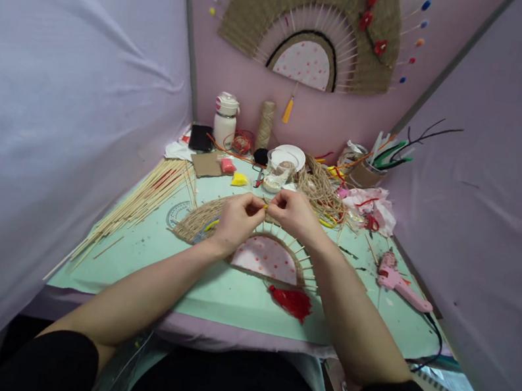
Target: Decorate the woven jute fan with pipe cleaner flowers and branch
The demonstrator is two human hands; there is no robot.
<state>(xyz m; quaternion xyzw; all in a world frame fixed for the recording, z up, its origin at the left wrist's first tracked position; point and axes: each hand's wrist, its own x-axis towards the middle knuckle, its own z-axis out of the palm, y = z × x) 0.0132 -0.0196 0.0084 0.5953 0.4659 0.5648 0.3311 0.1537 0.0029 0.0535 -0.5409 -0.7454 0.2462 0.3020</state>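
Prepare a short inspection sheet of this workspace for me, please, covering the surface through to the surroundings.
Surface: pale green tabletop, small dark specks scattered on it.
Job's things: fan lying flat, woven toward the left, bare ribs toward the right; red tassel at its near side.
Clutter: loose sticks at left; tangled twine, white bottle and twine spool toward the back.
Hands: left hand and right hand pinch a small yellow piece above the fan.
Cables: black cord from the pink glue gun hangs over the near right edge.
Surroundings: larger fan on the rear wall; fabric panels both sides.
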